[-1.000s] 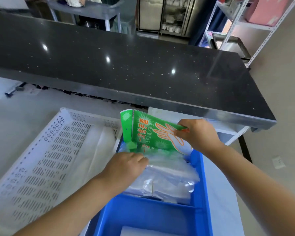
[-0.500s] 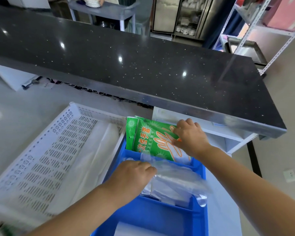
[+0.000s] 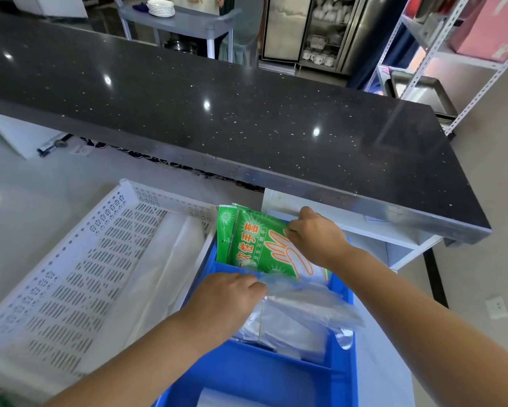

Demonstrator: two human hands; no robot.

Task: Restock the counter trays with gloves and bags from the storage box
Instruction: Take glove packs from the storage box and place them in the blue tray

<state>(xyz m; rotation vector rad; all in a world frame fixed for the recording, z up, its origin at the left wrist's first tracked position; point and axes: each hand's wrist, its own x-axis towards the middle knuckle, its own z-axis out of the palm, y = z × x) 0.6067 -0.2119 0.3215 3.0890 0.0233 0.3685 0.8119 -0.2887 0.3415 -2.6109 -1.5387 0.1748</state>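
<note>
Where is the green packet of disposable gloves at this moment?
In the head view, the green packet of disposable gloves stands in the far compartment of the blue plastic tray, under the right hand, just beyond the clear plastic bags.

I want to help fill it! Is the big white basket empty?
Nearly empty: the white basket shows only a clear plastic sheet inside.
</note>
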